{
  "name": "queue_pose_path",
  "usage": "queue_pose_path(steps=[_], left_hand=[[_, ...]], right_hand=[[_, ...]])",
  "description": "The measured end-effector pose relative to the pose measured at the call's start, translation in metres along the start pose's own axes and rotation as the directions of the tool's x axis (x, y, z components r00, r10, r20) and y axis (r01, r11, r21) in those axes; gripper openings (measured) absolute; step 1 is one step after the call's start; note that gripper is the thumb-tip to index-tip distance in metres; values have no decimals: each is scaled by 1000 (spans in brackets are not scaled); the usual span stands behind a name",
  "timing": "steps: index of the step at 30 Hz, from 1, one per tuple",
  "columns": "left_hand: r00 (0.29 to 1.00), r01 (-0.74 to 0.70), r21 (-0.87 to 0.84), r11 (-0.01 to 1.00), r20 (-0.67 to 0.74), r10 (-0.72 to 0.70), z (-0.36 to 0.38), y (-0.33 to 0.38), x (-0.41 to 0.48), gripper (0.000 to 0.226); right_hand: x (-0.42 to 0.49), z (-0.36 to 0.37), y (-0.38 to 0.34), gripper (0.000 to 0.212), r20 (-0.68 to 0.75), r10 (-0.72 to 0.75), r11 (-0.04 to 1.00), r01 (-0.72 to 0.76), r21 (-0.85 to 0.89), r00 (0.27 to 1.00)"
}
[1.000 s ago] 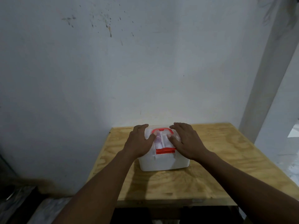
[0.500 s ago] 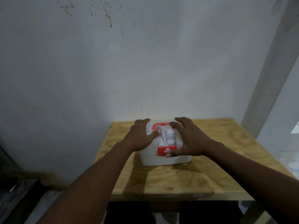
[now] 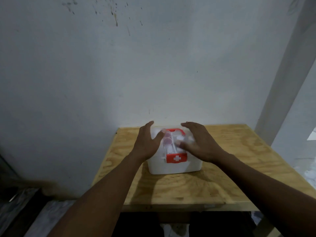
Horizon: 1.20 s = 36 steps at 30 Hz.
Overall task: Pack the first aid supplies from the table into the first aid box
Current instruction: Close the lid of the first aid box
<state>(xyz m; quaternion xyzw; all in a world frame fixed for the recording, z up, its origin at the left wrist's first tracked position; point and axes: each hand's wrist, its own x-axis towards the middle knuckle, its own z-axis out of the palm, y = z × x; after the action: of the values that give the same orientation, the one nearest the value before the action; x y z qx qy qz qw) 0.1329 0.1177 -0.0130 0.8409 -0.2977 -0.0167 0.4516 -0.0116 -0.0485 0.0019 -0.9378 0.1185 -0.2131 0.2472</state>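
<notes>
A white first aid box [image 3: 172, 166] with a translucent lid, a red handle and a red latch bearing a white cross sits near the back of the wooden table [image 3: 230, 177]. Pale bottles and pink-capped items show dimly through the lid. My left hand [image 3: 147, 142] lies on the lid's left side, fingers spread and fairly straight. My right hand [image 3: 196, 142] covers the lid's right side, fingers extended; it is blurred. No loose supplies are visible on the table.
The table stands against a stained white wall [image 3: 153, 65]. A white pillar [image 3: 287, 74] rises at the right. Dark floor and clutter lie low on the left. The table's front edge runs near my forearms.
The view has shifted and the box's red cross latch now faces me. My right hand moved from the latch back onto the lid's right side; my left hand stayed on the left side.
</notes>
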Motion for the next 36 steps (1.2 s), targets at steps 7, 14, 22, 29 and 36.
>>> queue_pose_path(steps=[7,14,22,29,36], left_hand=[[919,278,-603,748,-58,-389,12,-3,-14,51],[892,306,-666,681,-49,-450,15,-1,-16,38],[911,303,-662,686,-10,-412,27,23,0,20],[929,294,-629,719,11,-370,47,38,45,11],[928,317,-582,749,30,-370,69,28,78,25]], right_hand=[[-7,27,2,59,-245,433,817,-261,515,868],[-1,35,5,48,-246,548,727,-309,613,800],[9,13,17,51,-320,538,775,-308,552,780],[45,-7,42,48,-353,505,814,-298,499,787],[66,7,73,43,-359,502,829,-319,460,787]])
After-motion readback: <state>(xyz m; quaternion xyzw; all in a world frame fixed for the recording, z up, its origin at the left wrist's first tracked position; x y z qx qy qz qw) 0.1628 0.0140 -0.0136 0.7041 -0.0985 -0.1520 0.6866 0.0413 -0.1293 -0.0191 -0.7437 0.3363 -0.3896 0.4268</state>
